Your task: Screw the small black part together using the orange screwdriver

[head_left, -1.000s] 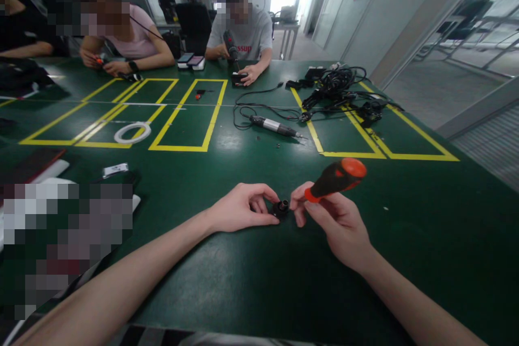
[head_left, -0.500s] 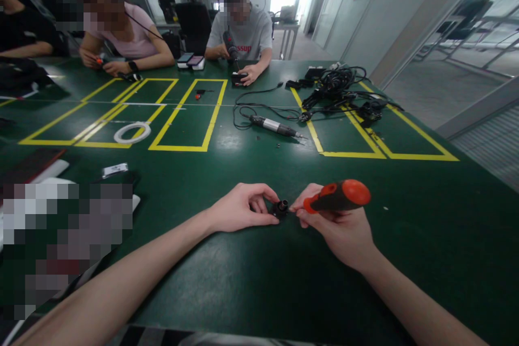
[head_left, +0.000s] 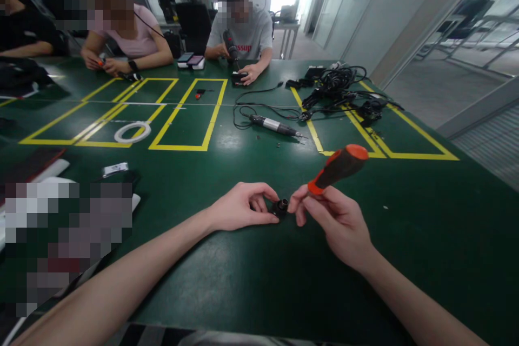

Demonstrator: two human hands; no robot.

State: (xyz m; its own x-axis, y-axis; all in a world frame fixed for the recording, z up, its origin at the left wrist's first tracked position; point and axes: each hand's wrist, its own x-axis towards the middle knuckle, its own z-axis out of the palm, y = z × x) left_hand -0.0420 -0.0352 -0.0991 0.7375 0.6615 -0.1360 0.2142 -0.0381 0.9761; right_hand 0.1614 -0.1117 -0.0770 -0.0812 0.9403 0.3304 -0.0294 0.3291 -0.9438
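Observation:
A small black cylindrical part [head_left: 280, 207] with a round opening on top stands on the green table [head_left: 227, 275]. My left hand [head_left: 242, 206] closes its thumb and fingertips on the left side of that part. Close by on the right, my right hand [head_left: 338, 221] grips a screwdriver [head_left: 339, 169] with an orange and black handle near its lower end. The handle leans up and to the right. Fingers hide the screwdriver's shaft and tip, and the right fingertips come very near the black part.
Ahead lies an electric screwdriver [head_left: 275, 125] with its cord, beside tangled black cables [head_left: 336, 89]. A white tape ring [head_left: 132, 132] rests within yellow tape lines. Across the table a person [head_left: 243, 32] holds a power drill [head_left: 230, 46]; another person [head_left: 125, 38] sits further left.
The screwdriver has tilted more upright, its orange end rising. My right fingers have shifted around its lower end, toward the black part. My left hand and the part stay in place.

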